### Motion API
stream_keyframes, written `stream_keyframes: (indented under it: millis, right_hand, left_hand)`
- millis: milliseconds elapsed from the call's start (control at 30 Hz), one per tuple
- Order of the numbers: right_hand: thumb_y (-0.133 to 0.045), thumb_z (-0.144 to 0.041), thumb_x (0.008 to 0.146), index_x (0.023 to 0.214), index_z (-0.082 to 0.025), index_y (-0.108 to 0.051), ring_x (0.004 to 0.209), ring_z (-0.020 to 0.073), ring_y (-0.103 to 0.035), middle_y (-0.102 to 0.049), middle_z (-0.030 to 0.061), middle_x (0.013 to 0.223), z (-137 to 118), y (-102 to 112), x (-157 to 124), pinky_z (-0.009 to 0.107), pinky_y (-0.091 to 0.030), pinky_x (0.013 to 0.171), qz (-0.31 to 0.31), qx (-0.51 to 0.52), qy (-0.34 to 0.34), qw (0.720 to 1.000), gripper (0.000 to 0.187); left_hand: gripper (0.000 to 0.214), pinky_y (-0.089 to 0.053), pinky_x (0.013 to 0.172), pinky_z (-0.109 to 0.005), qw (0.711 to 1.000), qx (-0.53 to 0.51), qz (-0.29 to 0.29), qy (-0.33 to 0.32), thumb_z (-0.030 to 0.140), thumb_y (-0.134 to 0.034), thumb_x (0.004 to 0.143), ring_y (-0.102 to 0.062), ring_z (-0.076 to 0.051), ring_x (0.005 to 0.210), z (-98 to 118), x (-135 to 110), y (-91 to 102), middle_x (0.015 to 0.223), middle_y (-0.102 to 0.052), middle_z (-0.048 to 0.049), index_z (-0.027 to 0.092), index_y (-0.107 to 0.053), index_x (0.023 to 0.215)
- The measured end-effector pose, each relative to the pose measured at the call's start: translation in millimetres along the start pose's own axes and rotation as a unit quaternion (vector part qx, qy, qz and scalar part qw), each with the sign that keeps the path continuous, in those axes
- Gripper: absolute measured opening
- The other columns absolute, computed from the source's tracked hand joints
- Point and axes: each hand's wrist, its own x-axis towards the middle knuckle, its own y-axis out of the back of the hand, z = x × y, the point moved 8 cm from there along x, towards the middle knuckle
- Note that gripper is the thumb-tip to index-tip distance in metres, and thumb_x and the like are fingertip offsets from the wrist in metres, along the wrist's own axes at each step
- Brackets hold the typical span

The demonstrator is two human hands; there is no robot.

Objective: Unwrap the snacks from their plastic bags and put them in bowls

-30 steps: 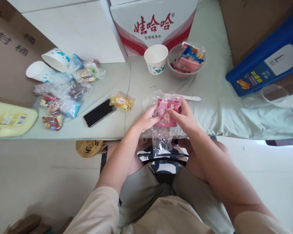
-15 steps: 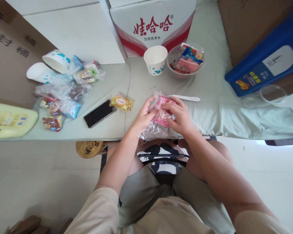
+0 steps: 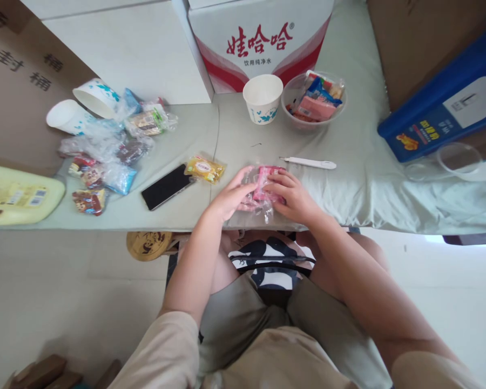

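A pink snack packet [image 3: 263, 181], with clear plastic wrap [image 3: 266, 212] around it, lies at the table's front edge between my hands. My left hand [image 3: 235, 195] is closed on its left side, gripping the wrap and packet. From the right, my right hand [image 3: 289, 195] has its fingers bent over the packet's top face. Just beyond them lies a white craft knife [image 3: 310, 162]. A yellow snack packet [image 3: 206, 169] rests left of my hands, touching the end of a black phone [image 3: 167, 187].
A paper cup [image 3: 263, 100] stands beside a clear bowl [image 3: 285, 111] of snacks, before a white carton [image 3: 263, 43]. Wrapped snacks and tipped cups [image 3: 67, 116] lie left, near a yellow jug [image 3: 20, 194]. A blue jug [image 3: 441, 97] stands right.
The pink packet and its wrap have been turned and flattened toward the table. Both hands have shifted slightly lower with it, and the loose wrap is now bunched smaller.
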Motion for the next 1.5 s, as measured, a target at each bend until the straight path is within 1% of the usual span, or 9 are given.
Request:
stream_keyframes:
  millis: [133, 367, 533, 667, 800, 1033, 1200, 1367, 1500]
  right_hand:
    - [-0.059, -0.023, 0.086, 0.119, -0.025, -0.074, 0.140, 0.0358, -0.051, -0.063, 0.0137, 0.141, 1.3, -1.3, -3.2, 0.062, -0.039, 0.120, 0.003, 0.000, -0.019, 1.000, 0.037]
    - [-0.054, -0.041, 0.096, 0.084, -0.024, -0.073, 0.112, 0.0286, -0.065, -0.070, 0.0113, 0.107, -12.4, 10.7, 6.9, 0.049, -0.047, 0.109, 0.027, 0.109, -0.040, 0.993, 0.028]
    - [-0.051, -0.036, 0.093, 0.068, -0.023, -0.055, 0.067, 0.0181, -0.056, -0.060, 0.0021, 0.068, 5.3, 17.9, 3.6, 0.033, -0.047, 0.072, 0.039, 0.112, -0.209, 0.971, 0.028]
    - [-0.055, -0.032, 0.082, 0.086, -0.023, -0.061, 0.067, 0.0176, -0.056, -0.068, 0.0030, 0.079, 14.2, 17.0, 0.0, 0.032, -0.044, 0.071, 0.066, 0.099, -0.270, 0.955, 0.012]
    - [-0.055, -0.030, 0.079, 0.088, -0.022, -0.061, 0.075, 0.0202, -0.061, -0.069, 0.0057, 0.085, 21.0, 16.4, 2.1, 0.033, -0.045, 0.073, 0.099, 0.084, -0.301, 0.945, 0.014]
    - [-0.056, -0.027, 0.081, 0.082, -0.022, -0.057, 0.071, 0.0198, -0.055, -0.064, 0.0051, 0.080, 20.8, 15.4, 3.0, 0.031, -0.039, 0.067, 0.096, -0.002, -0.304, 0.948, 0.005]
    - [-0.055, -0.022, 0.082, 0.083, -0.023, -0.061, 0.083, 0.0257, -0.057, -0.067, 0.0067, 0.077, 20.2, 14.5, -0.3, 0.036, -0.039, 0.076, 0.079, -0.092, -0.303, 0.945, 0.006]
    - [-0.053, -0.019, 0.082, 0.097, -0.023, -0.070, 0.096, 0.0310, -0.063, -0.077, 0.0098, 0.092, 21.8, 9.8, 2.0, 0.043, -0.047, 0.086, 0.019, -0.062, -0.278, 0.958, 0.023]
    - [-0.048, -0.028, 0.091, 0.119, -0.025, -0.072, 0.116, 0.0327, -0.064, -0.077, 0.0094, 0.116, 16.3, 9.0, 1.9, 0.053, -0.048, 0.102, -0.025, 0.059, -0.228, 0.972, 0.036]
  left_hand:
    - [0.065, -0.054, 0.055, -0.024, 0.998, 0.065, -0.004, 0.004, 0.039, -0.079, 0.083, -0.067, -0.014, 0.055, -1.6, -13.9, 9.9, 0.083, -0.076, -0.0030, 0.028, -0.054, 0.142]
    - [0.045, -0.056, 0.066, -0.024, 0.994, -0.049, -0.094, -0.042, 0.031, -0.083, 0.071, -0.074, -0.016, 0.072, 4.5, -3.5, -4.9, 0.089, -0.078, -0.0080, 0.017, -0.070, 0.111]
    - [0.042, -0.057, 0.086, -0.033, 0.980, 0.075, -0.098, -0.159, 0.021, -0.080, 0.067, -0.072, -0.019, 0.085, 12.4, -4.6, -4.0, 0.091, -0.076, -0.0054, 0.016, -0.071, 0.108]
    - [0.043, -0.054, 0.077, -0.030, 0.947, 0.232, 0.031, -0.220, 0.024, -0.078, 0.074, -0.064, -0.015, 0.078, 13.1, -0.9, 11.0, 0.090, -0.068, -0.0015, 0.019, -0.069, 0.116]
    - [0.061, -0.055, 0.090, -0.035, 0.891, 0.302, 0.194, -0.278, 0.026, -0.083, 0.072, -0.066, -0.021, 0.102, 21.1, -1.5, 22.0, 0.122, -0.068, -0.0089, 0.022, -0.061, 0.129]
    - [0.027, -0.057, 0.097, -0.037, 0.917, 0.210, 0.027, -0.337, 0.025, -0.062, 0.088, -0.073, -0.022, 0.105, 23.3, -0.5, -21.1, 0.113, -0.077, -0.0088, 0.020, -0.066, 0.114]
    - [0.059, -0.052, 0.112, -0.043, 0.890, 0.250, -0.124, -0.362, 0.015, -0.057, 0.078, -0.064, -0.027, 0.132, 20.2, -13.2, -47.3, 0.140, -0.067, -0.0121, 0.022, -0.058, 0.137]
    - [0.080, -0.037, 0.126, -0.052, 0.814, 0.426, -0.086, -0.386, 0.017, -0.074, 0.071, -0.047, -0.034, 0.147, 15.0, -23.4, -58.3, 0.155, -0.053, -0.0161, 0.020, -0.051, 0.147]
    - [0.040, -0.052, 0.107, -0.044, 0.838, 0.410, 0.015, -0.360, 0.023, -0.073, 0.082, -0.066, -0.028, 0.119, 20.0, -12.9, -45.9, 0.125, -0.071, -0.0121, 0.019, -0.066, 0.120]
